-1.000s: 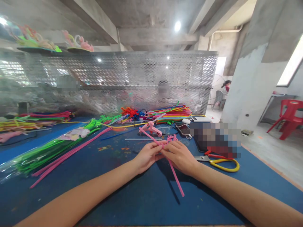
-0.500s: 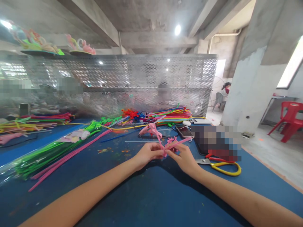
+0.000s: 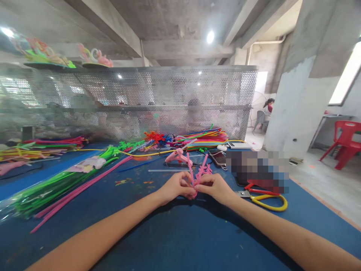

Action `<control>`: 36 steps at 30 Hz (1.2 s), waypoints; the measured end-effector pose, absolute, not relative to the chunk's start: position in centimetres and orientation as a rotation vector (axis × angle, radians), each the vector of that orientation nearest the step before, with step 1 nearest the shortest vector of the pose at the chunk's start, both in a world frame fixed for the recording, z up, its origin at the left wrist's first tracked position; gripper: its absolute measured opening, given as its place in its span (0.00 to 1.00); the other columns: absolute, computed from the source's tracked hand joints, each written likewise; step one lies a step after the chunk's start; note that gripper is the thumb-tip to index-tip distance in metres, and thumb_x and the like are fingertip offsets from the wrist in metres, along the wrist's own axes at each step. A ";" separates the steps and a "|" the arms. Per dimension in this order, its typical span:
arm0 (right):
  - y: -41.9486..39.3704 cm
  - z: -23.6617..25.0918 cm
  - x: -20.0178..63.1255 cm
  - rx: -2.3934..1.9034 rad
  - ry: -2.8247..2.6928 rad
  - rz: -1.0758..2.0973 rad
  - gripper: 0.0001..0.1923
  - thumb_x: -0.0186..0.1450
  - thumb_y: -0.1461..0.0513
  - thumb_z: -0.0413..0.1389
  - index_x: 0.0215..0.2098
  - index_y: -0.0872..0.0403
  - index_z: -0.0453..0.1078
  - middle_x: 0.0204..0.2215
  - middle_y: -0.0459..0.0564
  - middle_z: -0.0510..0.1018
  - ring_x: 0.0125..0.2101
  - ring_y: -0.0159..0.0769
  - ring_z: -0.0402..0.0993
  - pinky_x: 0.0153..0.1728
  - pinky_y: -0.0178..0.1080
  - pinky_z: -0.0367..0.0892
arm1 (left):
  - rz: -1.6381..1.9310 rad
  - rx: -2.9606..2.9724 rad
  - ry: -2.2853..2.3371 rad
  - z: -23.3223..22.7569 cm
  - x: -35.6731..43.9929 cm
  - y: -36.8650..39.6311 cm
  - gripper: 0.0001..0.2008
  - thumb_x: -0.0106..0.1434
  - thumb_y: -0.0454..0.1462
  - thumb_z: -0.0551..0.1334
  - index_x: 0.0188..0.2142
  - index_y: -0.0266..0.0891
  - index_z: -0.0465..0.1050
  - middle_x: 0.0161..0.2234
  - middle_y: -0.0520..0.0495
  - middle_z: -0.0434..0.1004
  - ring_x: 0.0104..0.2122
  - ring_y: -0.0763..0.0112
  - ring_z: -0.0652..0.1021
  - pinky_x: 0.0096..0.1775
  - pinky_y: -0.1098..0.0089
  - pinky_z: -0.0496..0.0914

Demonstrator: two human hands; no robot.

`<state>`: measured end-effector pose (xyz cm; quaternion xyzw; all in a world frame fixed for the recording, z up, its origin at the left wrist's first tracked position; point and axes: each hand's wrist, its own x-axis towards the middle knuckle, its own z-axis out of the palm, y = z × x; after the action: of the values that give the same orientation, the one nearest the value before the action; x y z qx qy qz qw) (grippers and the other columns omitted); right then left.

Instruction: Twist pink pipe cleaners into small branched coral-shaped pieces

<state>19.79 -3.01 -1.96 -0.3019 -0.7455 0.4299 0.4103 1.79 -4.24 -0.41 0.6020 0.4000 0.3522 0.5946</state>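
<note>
Since half a second ago, both ends of the pink pipe cleaner (image 3: pixel 194 174) have swung upright, forming a narrow V. Its bend sits pinched between left hand (image 3: pixel 175 187) and right hand (image 3: pixel 216 187), fingers of both closed on it, just above the blue table (image 3: pixel 175 241). Behind: pink glue gun (image 3: pixel 178 156), probably resting. Yellow-handled scissors (image 3: pixel 263 199) lie right of the right hand. Green pipe cleaners (image 3: pixel 53 184) far left.
</note>
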 end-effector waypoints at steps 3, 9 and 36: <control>-3.1 -1.9 19.8 -0.775 -1.879 1.164 0.14 0.53 0.54 0.59 0.21 0.57 0.72 0.16 0.43 0.68 0.19 0.26 0.58 0.21 0.31 0.54 | 0.818 1.394 0.925 -0.5 1.8 -4.2 0.21 0.39 0.37 0.72 0.28 0.36 0.62 0.21 0.49 0.77 0.20 0.71 0.76 0.28 0.69 0.71; -3.0 -2.0 19.6 -0.838 -1.887 1.088 0.14 0.55 0.55 0.56 0.21 0.58 0.69 0.14 0.40 0.61 0.18 0.24 0.51 0.18 0.31 0.47 | 0.863 1.363 0.979 -0.5 1.9 -4.4 0.16 0.42 0.38 0.71 0.27 0.33 0.68 0.21 0.48 0.76 0.21 0.74 0.75 0.29 0.72 0.70; -3.7 -1.9 18.9 -0.828 -1.841 0.828 0.07 0.58 0.63 0.54 0.32 0.56 0.74 0.24 0.47 0.76 0.24 0.31 0.69 0.26 0.33 0.61 | 0.937 1.203 0.856 -0.5 2.1 -4.3 0.15 0.47 0.37 0.69 0.31 0.35 0.68 0.24 0.53 0.70 0.24 0.79 0.69 0.24 0.78 0.58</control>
<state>18.89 -3.71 -1.92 -0.3365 -0.7485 0.3365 0.4617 2.13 -4.30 -0.47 0.5277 0.3756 0.4112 0.6415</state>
